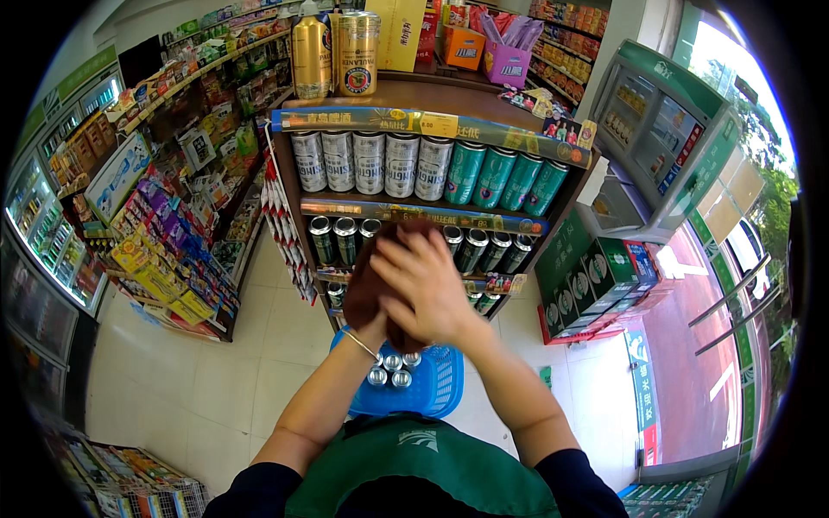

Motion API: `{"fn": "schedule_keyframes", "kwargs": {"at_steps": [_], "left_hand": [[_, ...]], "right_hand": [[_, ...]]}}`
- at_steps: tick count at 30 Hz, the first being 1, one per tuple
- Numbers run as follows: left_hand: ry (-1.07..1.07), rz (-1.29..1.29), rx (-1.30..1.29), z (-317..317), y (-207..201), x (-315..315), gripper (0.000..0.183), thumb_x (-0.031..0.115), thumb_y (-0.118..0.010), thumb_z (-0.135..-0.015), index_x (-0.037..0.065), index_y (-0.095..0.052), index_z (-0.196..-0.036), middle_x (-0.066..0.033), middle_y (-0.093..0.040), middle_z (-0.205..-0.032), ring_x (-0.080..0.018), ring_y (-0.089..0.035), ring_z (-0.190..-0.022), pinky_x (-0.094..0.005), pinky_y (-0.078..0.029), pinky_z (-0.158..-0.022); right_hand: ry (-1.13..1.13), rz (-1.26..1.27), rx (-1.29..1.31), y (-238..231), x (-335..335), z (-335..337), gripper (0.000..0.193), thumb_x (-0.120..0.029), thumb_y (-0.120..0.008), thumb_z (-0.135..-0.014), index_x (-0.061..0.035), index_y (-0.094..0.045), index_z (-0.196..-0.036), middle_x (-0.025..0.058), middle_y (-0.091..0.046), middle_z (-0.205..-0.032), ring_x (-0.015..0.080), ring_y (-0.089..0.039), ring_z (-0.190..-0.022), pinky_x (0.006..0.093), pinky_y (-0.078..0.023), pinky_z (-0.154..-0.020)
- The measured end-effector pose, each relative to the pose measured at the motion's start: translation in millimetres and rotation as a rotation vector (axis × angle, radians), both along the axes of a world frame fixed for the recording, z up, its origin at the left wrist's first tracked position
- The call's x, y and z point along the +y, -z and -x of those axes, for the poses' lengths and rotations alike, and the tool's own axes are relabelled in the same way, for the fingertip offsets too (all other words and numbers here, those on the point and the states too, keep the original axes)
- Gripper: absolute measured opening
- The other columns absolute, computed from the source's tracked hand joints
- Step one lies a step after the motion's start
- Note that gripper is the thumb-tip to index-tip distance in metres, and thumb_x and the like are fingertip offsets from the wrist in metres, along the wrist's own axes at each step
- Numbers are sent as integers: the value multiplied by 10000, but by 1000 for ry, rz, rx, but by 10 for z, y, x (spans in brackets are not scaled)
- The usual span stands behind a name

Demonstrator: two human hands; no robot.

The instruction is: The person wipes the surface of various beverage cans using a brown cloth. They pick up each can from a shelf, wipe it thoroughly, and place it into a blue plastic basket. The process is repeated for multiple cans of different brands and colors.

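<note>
Both hands are up at the middle shelf [414, 212]: left hand [367, 293] is wrapped in a brown cloth [380, 259], right hand [423, 281] spread flat over it. One careless swipe could knock those dark cans [345, 237] into the blue basket [432, 388] below.

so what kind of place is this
Most likely a small convenience store: a wooden shelf unit stocked with rows of drink cans, snack racks along the aisle, and a blue shopping basket below the hands.
</note>
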State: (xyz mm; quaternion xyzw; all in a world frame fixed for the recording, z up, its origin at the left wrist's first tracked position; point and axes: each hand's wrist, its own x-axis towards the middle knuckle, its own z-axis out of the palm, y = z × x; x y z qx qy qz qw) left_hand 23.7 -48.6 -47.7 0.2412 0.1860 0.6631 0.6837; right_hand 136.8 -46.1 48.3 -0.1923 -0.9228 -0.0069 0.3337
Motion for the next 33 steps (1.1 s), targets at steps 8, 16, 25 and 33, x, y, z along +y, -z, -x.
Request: {"fn": "schedule_keyframes", "kwargs": {"at_steps": [8, 16, 25, 33], "left_hand": [[318, 30, 7, 11, -403, -241, 695, 610, -264, -937, 13, -511, -1192, -198, -657, -930, -317, -671, -735, -401, -580, -619], [100, 73, 430, 165, -280, -200, 515, 503, -413, -958, 60, -506, -1206, -76, -630, -1030, -174, -641, -862, -295, -543, -734], [149, -194, -328, 198, -34, -94, 735, 633, -371, -903, 46, -411, -1343, -113, -520, -1302, -261, -529, -1158, -398, -447, -977], [-592, -310, 584, 88, 358, -49, 715, 500, -675, -814, 24, -398, -1269, -86, -531, -1160, -187, -549, -1018, -331, -448, -900]], "right_hand": [[-619, 1386, 290, 30, 829, -279, 690, -387, -721, -741, -24, -492, -1281, 88, -574, -1185, 182, -534, -1091, 324, -419, -959], [-76, 1176, 583, 193, 604, -122, 420, -214, -712, -782, -13, -584, -1127, 76, -644, -989, 132, -600, -892, 268, -492, -783], [105, 511, 459, 738, -133, 129, 702, -155, -628, -843, 39, -261, -1408, 250, -348, -1392, 374, -371, -1285, 381, -311, -1062], [-315, 1922, 1414, 1202, -343, 40, 443, -364, -457, -975, -99, -452, -1330, 60, -539, -1274, 207, -540, -1126, 372, -443, -955]]}}
